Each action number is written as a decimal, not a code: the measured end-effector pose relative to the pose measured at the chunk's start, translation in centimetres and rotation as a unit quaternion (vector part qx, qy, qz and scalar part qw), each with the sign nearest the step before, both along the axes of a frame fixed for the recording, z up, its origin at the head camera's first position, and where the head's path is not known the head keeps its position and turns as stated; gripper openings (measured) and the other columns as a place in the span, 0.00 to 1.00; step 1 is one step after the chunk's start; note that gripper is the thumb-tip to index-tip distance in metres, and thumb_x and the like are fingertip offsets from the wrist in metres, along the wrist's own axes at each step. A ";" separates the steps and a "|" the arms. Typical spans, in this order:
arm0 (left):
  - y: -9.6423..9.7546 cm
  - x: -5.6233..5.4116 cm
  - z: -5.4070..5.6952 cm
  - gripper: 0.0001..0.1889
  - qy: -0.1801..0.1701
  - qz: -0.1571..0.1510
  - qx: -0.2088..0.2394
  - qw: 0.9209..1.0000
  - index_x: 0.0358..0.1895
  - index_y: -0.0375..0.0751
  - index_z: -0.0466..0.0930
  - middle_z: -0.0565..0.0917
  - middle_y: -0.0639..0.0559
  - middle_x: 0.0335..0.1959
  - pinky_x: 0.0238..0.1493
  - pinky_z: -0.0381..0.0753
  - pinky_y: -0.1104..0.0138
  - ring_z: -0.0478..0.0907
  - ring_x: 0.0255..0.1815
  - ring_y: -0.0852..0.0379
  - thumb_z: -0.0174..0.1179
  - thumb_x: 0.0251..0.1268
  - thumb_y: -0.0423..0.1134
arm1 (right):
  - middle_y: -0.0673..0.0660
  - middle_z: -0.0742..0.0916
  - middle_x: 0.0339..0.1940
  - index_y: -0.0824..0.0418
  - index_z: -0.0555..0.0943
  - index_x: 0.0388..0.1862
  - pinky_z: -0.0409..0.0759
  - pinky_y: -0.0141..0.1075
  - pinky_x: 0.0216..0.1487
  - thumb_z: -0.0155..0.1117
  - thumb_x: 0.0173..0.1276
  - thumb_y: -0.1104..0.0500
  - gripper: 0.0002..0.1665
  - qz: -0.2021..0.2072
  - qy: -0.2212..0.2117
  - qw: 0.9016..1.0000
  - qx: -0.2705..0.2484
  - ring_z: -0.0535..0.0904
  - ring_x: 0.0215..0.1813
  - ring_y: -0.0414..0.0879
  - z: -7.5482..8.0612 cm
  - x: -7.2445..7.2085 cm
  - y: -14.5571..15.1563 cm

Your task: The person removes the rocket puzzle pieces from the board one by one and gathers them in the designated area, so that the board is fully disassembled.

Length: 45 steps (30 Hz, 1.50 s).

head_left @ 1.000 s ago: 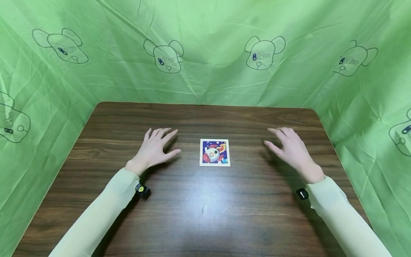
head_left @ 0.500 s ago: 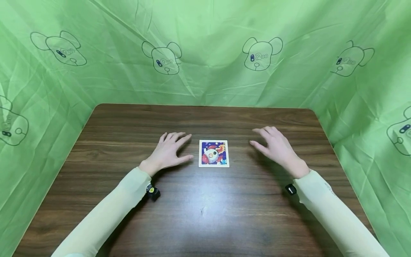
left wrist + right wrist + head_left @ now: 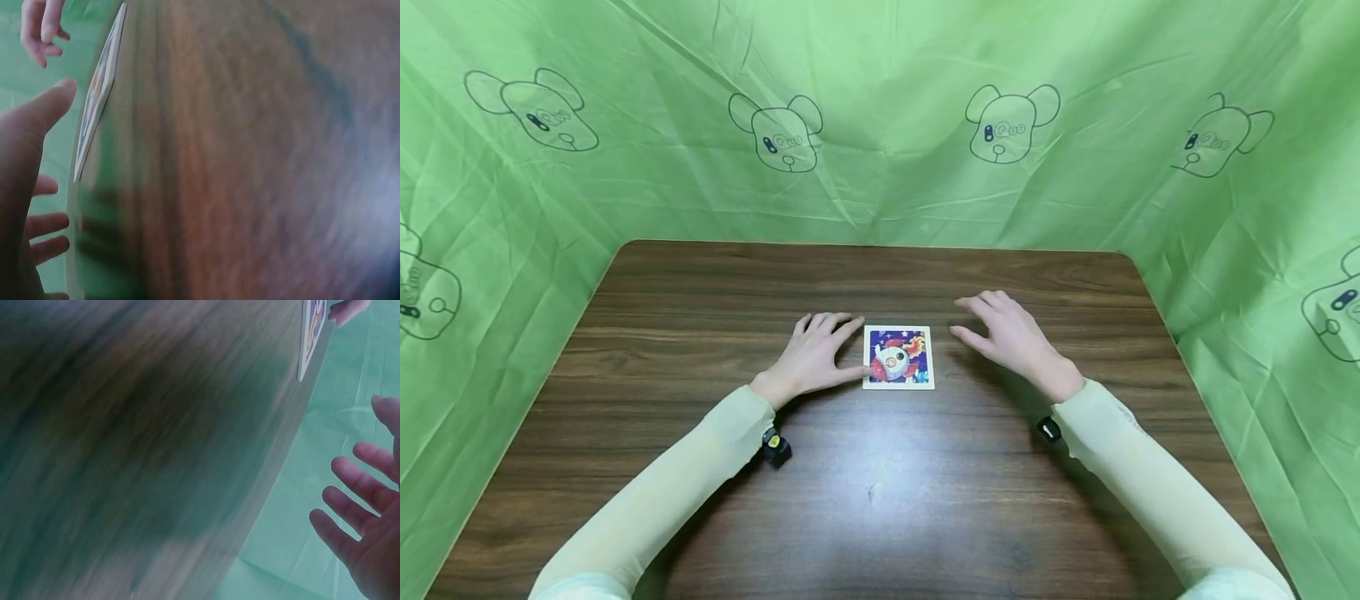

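Observation:
A square, flat card-like piece (image 3: 898, 358) lies on the dark wood table, white-bordered, with a cartoon of a round white-and-red character on a blue starry ground. My left hand (image 3: 812, 354) is at its left side, thumb and forefinger spread; the thumb tip overlaps the left border in the head view. My right hand (image 3: 1011, 337) hovers to the right of the piece, apart from it, fingers loosely extended and holding nothing. In the left wrist view the piece (image 3: 100, 94) appears edge-on as a thin slab beyond the thumb. The right wrist view catches only its corner (image 3: 309, 344).
The brown wood-grain table (image 3: 880, 500) spreads around the piece, with a bright glare in front of it. Green cloth (image 3: 887, 200) printed with mouse-like heads hangs along the back and both sides. Each sleeve has a small black wrist device (image 3: 777, 448) at the cuff.
Both hands have moved inward toward the square piece. The left thumb has come to its left border, while the right hand has closed much of its distance. The piece stays in place.

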<state>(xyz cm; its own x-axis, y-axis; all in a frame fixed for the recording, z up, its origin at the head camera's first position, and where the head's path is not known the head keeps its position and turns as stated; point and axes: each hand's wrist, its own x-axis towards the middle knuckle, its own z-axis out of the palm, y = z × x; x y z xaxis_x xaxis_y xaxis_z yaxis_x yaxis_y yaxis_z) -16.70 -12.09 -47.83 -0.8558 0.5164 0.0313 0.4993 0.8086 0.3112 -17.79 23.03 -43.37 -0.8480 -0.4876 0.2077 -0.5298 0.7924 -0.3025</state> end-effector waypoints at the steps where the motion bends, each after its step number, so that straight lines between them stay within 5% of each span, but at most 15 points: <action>1: 0.1 0.0 -0.1 0.52 -0.001 0.004 0.001 1.000 0.81 0.49 0.64 0.69 0.45 0.77 0.76 0.52 0.37 0.64 0.75 0.41 0.61 0.59 0.77 | 0.61 0.86 0.55 0.63 0.81 0.65 0.76 0.55 0.62 0.67 0.75 0.44 0.30 0.002 -0.005 1.000 0.001 0.79 0.59 0.59 -0.1 -0.1 -0.2; 8: 0.9 0.2 -1.0 0.54 0.010 0.026 0.010 1.000 0.80 0.51 0.67 0.69 0.46 0.77 0.73 0.55 0.37 0.64 0.75 0.42 0.59 0.55 0.81 | 0.60 0.86 0.54 0.60 0.81 0.64 0.77 0.54 0.61 0.68 0.74 0.45 0.28 0.016 -0.035 0.999 0.008 0.79 0.59 0.57 -1.0 -0.5 -2.2; 26: 1.2 0.4 -1.2 0.50 0.008 0.022 -0.006 1.000 0.79 0.51 0.68 0.67 0.43 0.78 0.72 0.55 0.36 0.61 0.76 0.40 0.62 0.59 0.76 | 0.55 0.87 0.47 0.57 0.85 0.61 0.78 0.48 0.56 0.71 0.73 0.47 0.23 0.070 -0.112 0.991 -0.015 0.77 0.53 0.51 -2.8 -1.6 -7.5; 45: 1.4 0.1 -1.3 0.51 -0.008 0.037 0.015 0.999 0.79 0.54 0.69 0.64 0.45 0.80 0.74 0.51 0.37 0.59 0.77 0.41 0.67 0.54 0.76 | 0.54 0.84 0.44 0.51 0.86 0.62 0.73 0.44 0.49 0.72 0.72 0.52 0.20 0.109 -0.114 0.987 0.011 0.73 0.46 0.50 -3.3 -2.9 -10.0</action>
<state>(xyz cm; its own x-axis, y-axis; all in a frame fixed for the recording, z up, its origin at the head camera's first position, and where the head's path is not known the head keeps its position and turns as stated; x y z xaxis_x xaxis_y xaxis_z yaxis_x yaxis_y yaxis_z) -16.55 -10.68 -49.17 -0.8919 0.4511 0.0314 0.4334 0.8329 0.3441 -20.69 13.06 -46.70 -0.7464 -0.6654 0.0105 -0.6078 0.6752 -0.4179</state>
